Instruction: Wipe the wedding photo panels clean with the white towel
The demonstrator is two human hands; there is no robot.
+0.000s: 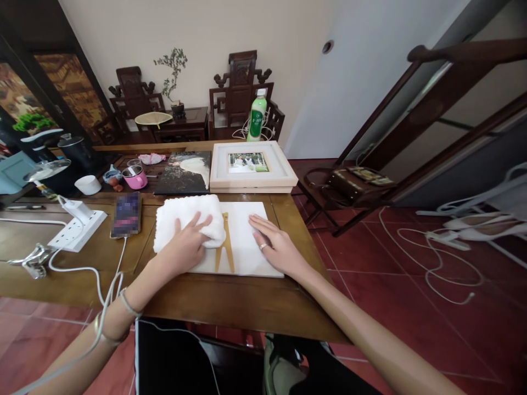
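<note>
A white picture frame lies face down on the wooden table, its tan fold-out stand showing on the back. My left hand presses a white folded towel onto the frame's left half, fingers spread flat. My right hand, with a ring on one finger, rests flat on the frame's right part, fingers stretched out.
Behind lie a white framed photo and a dark print. A green bottle stands at the far edge. A phone, a power strip with cables, a pink cup and a white bowl sit left.
</note>
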